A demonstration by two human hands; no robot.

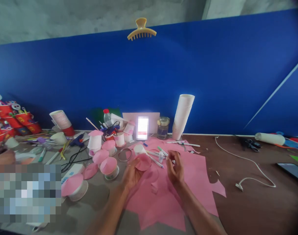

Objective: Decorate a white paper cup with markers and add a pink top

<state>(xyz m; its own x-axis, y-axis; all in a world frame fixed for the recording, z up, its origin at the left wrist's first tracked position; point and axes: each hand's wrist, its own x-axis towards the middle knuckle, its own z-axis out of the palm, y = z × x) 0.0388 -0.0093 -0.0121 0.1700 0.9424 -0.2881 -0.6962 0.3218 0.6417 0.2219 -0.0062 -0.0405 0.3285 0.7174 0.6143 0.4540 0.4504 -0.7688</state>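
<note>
My left hand [132, 174] is closed on the edge of a round pink paper cone [143, 162]. To its right, above the pink paper sheet [193, 176], my right hand [176, 168] is half curled. Its thumb and fingers look apart, and I see nothing held between them. A small clear bottle [160, 157] is just left of those fingers. Markers [156, 161] and a white paper cup [139, 149] lie beyond the cone. Cut scraps of pink paper [154, 187] are on the sheet between my hands.
Several white cups with pink cone tops [109, 165] stand to the left. A roll of tape [125, 154], a glue gun [77, 140], a lit screen [142, 128], a glass jar [163, 128] and a cup stack [183, 116] are farther back. Another person's hand [3, 158] shows far left. A white cable [246, 156] lies right.
</note>
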